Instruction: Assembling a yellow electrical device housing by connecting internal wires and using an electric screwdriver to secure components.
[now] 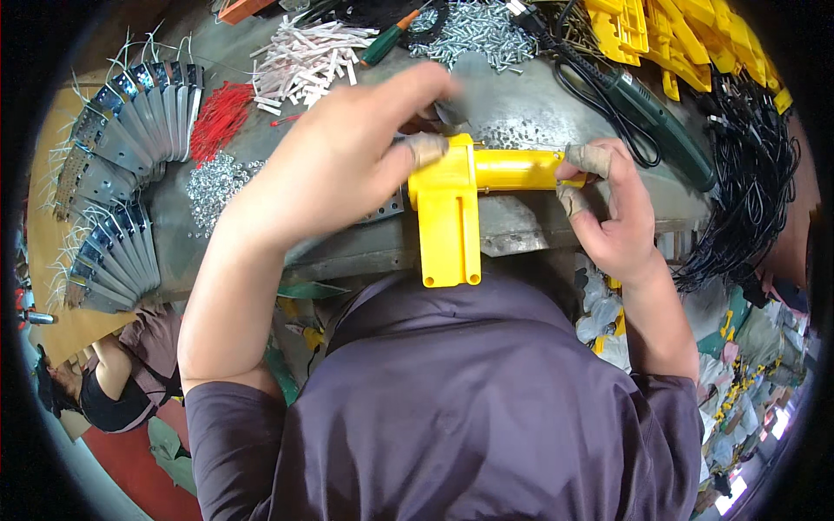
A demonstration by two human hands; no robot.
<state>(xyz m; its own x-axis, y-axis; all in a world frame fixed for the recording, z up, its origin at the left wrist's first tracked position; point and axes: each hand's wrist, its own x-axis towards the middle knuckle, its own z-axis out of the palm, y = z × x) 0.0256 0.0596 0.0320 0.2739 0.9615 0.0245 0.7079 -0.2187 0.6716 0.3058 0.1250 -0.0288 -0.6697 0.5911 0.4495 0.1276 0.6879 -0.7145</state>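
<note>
A yellow plastic housing point(450, 217), with a flat block and a round tube, is in front of me at the bench edge. My right hand point(617, 200), its fingertips taped, pinches the tube's right end. Over the housing's top left is my left hand point(334, 152), its taped thumb against the yellow plastic. Its fingers are curled, and a blurred grey shape shows beyond the fingertips; what they grip is not clear. Beneath this hand a grey metal plate with holes point(388, 207) shows partly, left of the housing.
Behind lie white sleeves point(304, 61), screws point(478, 35), a screwdriver point(389, 39) and a dark green corded tool point(656, 122). Metal plates with wires point(143, 113), red wires point(221, 120) and small metal parts point(217, 187) are left. Black cables point(751, 174) and yellow parts point(678, 39) lie right. Another person point(117, 382) is lower left.
</note>
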